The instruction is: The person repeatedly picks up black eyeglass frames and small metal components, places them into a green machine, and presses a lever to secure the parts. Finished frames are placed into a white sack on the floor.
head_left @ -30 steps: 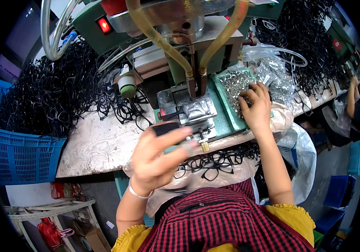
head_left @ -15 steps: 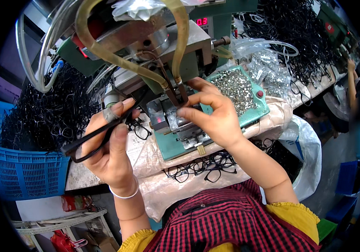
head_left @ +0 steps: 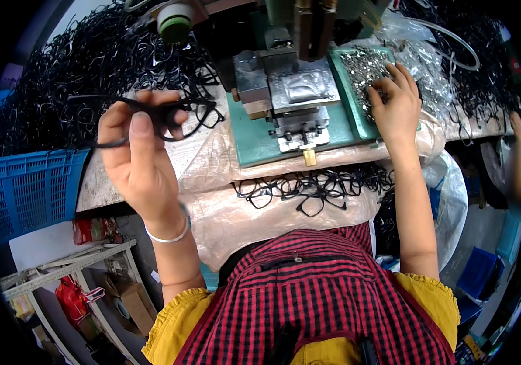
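My left hand (head_left: 142, 155) is closed around a black eyeglass frame (head_left: 162, 115), held up left of the machine with the thumb pressed on it. My fingers cover part of the frame. Over at the right, my right hand (head_left: 400, 112) is in the green tray (head_left: 341, 79) of small shiny metal parts (head_left: 358, 64). Its thumb and forefinger are drawn together, and whatever lies between the tips is too small to make out. Between the two hands stands a metal fixture block (head_left: 303, 85) on a green base (head_left: 254, 143).
Black eyeglass frames (head_left: 78, 85) are heaped at the left, above a blue basket (head_left: 32, 188). More frames (head_left: 309, 188) lie along the covered bench edge (head_left: 212, 182). Dark machine prongs (head_left: 314, 36) hang over the fixture. Another person's arm (head_left: 517, 131) shows at far right.
My right hand has left the fixture and moved right to the tray. The eyeglass frame in my left hand has moved away from the machine and turned. The view has tipped lower.
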### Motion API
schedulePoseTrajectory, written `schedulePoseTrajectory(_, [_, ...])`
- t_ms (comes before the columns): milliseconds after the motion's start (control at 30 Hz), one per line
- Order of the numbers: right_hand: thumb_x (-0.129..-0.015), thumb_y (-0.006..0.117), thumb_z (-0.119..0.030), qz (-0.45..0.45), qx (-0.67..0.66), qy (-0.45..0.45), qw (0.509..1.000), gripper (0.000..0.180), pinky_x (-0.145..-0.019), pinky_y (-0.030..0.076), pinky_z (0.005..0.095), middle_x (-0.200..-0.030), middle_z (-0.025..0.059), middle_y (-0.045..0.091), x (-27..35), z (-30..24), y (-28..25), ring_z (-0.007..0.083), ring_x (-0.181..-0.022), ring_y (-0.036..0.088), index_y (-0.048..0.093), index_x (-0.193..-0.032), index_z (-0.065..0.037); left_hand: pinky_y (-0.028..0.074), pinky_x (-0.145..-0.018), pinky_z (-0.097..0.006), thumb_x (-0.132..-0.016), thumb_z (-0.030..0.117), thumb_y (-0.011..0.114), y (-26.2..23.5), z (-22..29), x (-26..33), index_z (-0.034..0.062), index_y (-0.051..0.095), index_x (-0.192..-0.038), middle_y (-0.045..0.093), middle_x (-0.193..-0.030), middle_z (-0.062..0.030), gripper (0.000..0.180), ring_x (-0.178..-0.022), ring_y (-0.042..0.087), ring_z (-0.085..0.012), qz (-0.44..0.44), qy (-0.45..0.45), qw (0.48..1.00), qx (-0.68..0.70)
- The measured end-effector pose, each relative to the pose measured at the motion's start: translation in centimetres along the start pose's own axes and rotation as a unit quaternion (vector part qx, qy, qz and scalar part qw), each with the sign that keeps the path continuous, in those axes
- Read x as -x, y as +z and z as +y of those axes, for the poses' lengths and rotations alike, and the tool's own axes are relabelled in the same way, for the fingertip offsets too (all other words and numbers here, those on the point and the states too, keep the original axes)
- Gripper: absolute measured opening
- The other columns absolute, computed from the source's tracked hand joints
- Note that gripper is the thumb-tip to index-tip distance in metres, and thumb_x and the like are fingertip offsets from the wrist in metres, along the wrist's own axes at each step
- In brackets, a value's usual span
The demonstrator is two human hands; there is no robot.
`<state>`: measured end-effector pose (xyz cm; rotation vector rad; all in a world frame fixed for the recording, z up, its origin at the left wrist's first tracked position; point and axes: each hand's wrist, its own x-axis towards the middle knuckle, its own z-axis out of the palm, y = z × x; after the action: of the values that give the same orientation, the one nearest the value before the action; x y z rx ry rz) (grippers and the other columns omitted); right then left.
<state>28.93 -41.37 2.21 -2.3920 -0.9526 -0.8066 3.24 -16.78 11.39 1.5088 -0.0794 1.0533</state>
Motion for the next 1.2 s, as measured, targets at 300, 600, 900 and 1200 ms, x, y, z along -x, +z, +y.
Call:
schedulePoseTrajectory(300, [-0.083, 0.063, -0.018, 0.037, -0.043, 0.052, 0.997, 0.012, -0.072, 0.049, 0.0392, -0.082, 0.0102, 0.065, 0.0, 1.7, -0.2, 0.0297, -0.079, 0.061, 0.064, -0.083, -0.006, 0.048, -0.058, -0.024, -0.100, 0.011, 0.047, 3.4, 2.9, -6.7, -0.0053, 0.056, -0.118, 0.068, -0.098, -0.0211, 0.026, -0.076, 0.068, -0.0190, -0.162, 0.164, 0.957, -0.174])
schedulePoseTrajectory(600, [-0.082, 0.069, -0.014, 0.034, -0.236, 0.143, 0.961, 0.012, -0.075, 0.051, 0.0293, -0.088, 0.0068, 0.072, -0.4, -0.3, -1.4, 0.0181, -0.082, 0.066, 0.074, -0.089, -0.005, 0.050, -0.060, -0.026, -0.096, 0.010, 0.052, 4.6, 0.9, 1.4, 0.0004, 0.050, -0.114, 0.066, -0.101, -0.0224, 0.020, -0.074, 0.065, -0.0210, -0.044, 0.013, 0.991, -0.123])
schedulePoseTrajectory(900, [-0.079, 0.069, -0.002, -0.005, -0.577, 0.135, 0.806, 0.017, -0.081, 0.050, 0.0270, -0.091, 0.0045, 0.068, -3.1, -10.9, -3.3, 0.0118, -0.090, 0.064, 0.067, -0.096, -0.001, 0.054, -0.067, -0.031, -0.098, 0.011, 0.049, 4.6, 0.5, -0.9, 0.0005, 0.052, -0.112, 0.056, -0.107, -0.0173, 0.018, -0.087, 0.061, -0.0230, -0.021, 0.062, 0.998, 0.003])
schedulePoseTrajectory(1200, [-0.078, 0.068, 0.005, -0.023, -0.732, 0.214, 0.646, 0.052, -0.093, 0.045, 0.0277, -0.106, 0.0123, 0.066, -3.0, -12.7, -4.0, 0.0132, -0.097, 0.062, 0.047, -0.126, 0.003, 0.062, -0.071, -0.042, -0.094, 0.003, 0.055, 6.3, 1.3, -4.4, -0.0014, 0.047, -0.105, 0.059, -0.105, -0.0217, 0.014, -0.094, 0.064, -0.0291, 0.006, 0.087, 0.995, -0.047])
